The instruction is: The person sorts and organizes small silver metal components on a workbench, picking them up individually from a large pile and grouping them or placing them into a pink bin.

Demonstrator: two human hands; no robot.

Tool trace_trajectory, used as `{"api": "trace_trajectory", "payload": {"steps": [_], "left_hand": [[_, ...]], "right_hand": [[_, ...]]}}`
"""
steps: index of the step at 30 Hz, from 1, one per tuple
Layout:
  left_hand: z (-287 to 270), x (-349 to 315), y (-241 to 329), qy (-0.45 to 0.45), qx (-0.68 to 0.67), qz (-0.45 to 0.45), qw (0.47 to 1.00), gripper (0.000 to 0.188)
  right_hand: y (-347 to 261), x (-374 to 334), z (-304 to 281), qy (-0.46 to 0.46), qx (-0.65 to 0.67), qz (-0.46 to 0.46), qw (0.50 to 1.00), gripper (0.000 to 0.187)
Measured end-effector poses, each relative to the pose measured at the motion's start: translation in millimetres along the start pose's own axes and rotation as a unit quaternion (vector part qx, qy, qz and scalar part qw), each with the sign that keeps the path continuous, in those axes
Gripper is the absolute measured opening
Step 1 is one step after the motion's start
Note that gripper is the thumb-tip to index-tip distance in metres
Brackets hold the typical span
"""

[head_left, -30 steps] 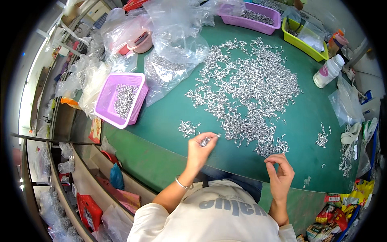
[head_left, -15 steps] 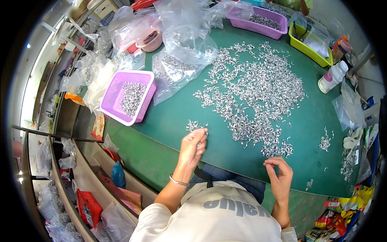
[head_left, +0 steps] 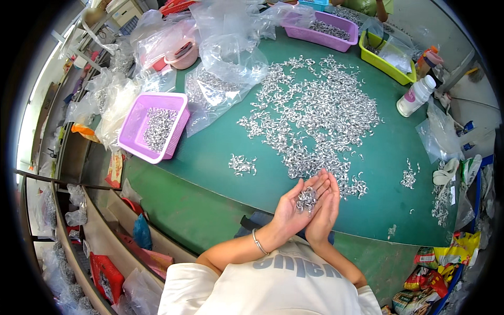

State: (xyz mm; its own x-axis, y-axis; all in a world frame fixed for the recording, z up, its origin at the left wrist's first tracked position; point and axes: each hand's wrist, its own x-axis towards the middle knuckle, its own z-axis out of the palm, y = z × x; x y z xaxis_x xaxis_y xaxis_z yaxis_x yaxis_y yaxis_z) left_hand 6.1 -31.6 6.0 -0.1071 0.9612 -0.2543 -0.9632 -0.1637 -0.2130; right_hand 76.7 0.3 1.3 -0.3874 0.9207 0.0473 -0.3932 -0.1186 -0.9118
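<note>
A clump of small curved silvery metal pieces (head_left: 306, 200) lies in the cupped palm of my left hand (head_left: 290, 210), which wears a bracelet on its wrist. My right hand (head_left: 324, 212) is pressed alongside it with fingers stretched out, and the two hands form a bowl just over the table's near edge. The pieces seem to rest mainly on the left palm. Beyond my fingertips spreads a broad heap of the same metal pieces (head_left: 325, 110) on the green table (head_left: 210, 170). A small separate pile of pieces (head_left: 242, 165) sits to the left of my hands.
At the left stands a purple basket (head_left: 181, 118) part-filled with pieces, near a clear plastic bag (head_left: 210, 105) of more. Another purple basket (head_left: 349, 44), a yellow-green basket (head_left: 388, 65) and a white bottle (head_left: 416, 96) are farther back. A small pile (head_left: 409, 176) lies at right.
My left hand has moved right from the small pile and turned palm up, showing the pieces in it. My right hand has come in from the right to meet it.
</note>
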Motion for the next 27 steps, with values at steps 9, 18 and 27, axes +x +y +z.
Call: {"api": "trace_trajectory", "payload": {"steps": [9,18,27], "left_hand": [[6,-2,-19,0.036,0.403,0.091,0.91,0.036],[-22,-6,-11,-0.021,0.331,0.017,0.943,0.039],[-49,6,-7,-0.148,0.14,-0.06,0.977,0.037]], "right_hand": [[-5,10,0,-0.025,-0.343,-0.19,0.919,0.043],[-19,7,8,-0.184,-0.458,-0.236,0.837,0.035],[-15,10,9,-0.282,-0.417,-0.271,0.82,0.03]]}}
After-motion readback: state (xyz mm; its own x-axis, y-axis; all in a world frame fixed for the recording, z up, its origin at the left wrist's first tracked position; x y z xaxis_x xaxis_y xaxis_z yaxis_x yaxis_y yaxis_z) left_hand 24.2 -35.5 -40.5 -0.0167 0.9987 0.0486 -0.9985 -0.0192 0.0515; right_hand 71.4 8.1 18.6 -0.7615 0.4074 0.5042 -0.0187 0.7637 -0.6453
